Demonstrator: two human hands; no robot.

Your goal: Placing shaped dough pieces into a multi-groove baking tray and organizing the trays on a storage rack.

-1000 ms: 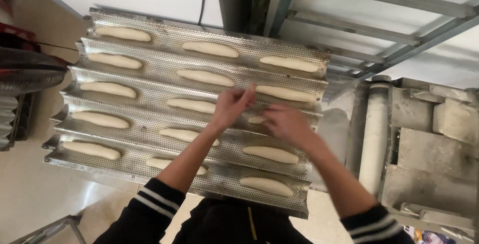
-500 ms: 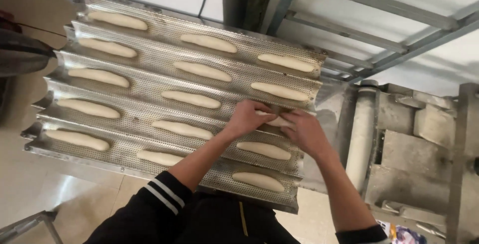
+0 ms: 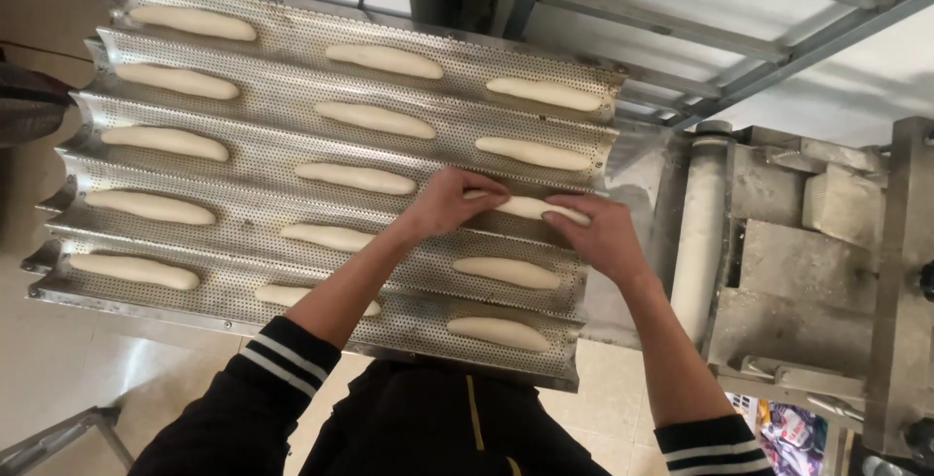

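A perforated, corrugated metal baking tray [image 3: 292,136] lies below me with several pale, elongated dough pieces resting in its grooves. My left hand [image 3: 449,202] and my right hand [image 3: 595,235] both press on one dough piece [image 3: 528,208] lying in a groove at the tray's right side. The left hand's fingers cover its left end, the right hand's its right end. Other dough pieces lie just above [image 3: 531,153] and just below [image 3: 506,273] it.
A grey dough machine with a pale vertical roller [image 3: 698,233] stands right of the tray. A metal rack frame [image 3: 739,43] crosses the top right. A dark object [image 3: 29,106] sits at the left edge. My dark striped sleeves [image 3: 268,379] show at the bottom.
Both hands have shifted right and settled onto the dough piece in the groove. The view has drifted, so the tray now sits further left and lower in the picture.
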